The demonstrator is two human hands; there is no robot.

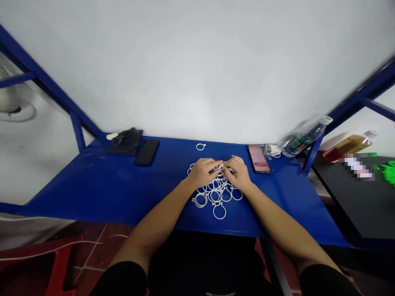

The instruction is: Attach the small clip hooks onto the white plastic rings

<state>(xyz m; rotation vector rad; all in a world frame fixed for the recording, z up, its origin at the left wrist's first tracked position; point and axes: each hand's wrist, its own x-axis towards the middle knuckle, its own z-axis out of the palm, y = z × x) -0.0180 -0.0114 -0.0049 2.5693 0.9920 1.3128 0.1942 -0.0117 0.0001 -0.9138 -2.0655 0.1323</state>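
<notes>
White curtain rings (215, 195) lie in a loose, overlapping pile on the blue table (121, 190), close to its front edge. Over the pile's far side, my left hand (203, 171) and my right hand (238, 173) come together with fingers pinched. Between their fingertips is a small white part (221, 165), which looks like the clip end of a ring; the rest of that ring is hard to pick out from the pile behind it. Farther back, near the wall, a single white ring (200, 147) lies apart from the others.
Left of the hands lie a black phone (147, 152) and a crumpled black bag (128, 141). To the right are a lit phone (259, 158), a white cable (275, 150) and a tilted plastic bottle (306, 136). A red stool (58, 267) stands below left.
</notes>
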